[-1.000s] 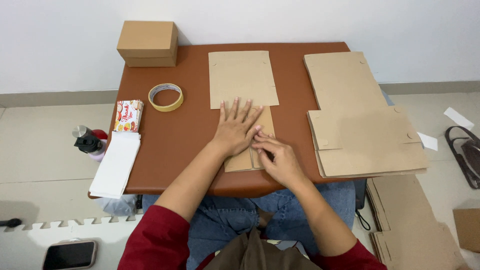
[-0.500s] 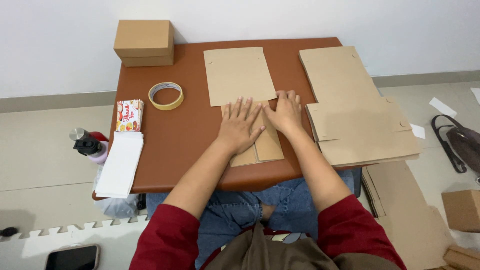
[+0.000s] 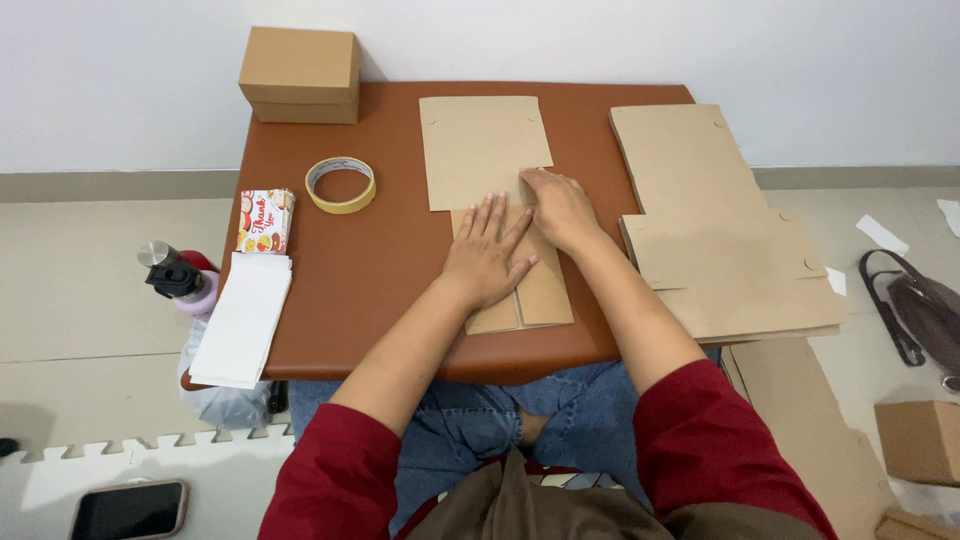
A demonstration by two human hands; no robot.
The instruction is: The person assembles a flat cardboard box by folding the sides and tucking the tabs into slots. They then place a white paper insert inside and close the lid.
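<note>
Head view | left hand (image 3: 485, 262) flat, fingers spread, pressing folded cardboard (image 3: 535, 290) beneath them | right hand (image 3: 560, 208) flat, fingers extended, gripping nothing, on its upper edge | tape roll (image 3: 341, 185) left of fingers | cardboard stack (image 3: 720, 230) right

Closed brown box (image 3: 300, 74) at table corner; colourful packet (image 3: 265, 221) left.

Bright, even, sharp light (soft shadows only), slight wide-angle edge bending.
</note>
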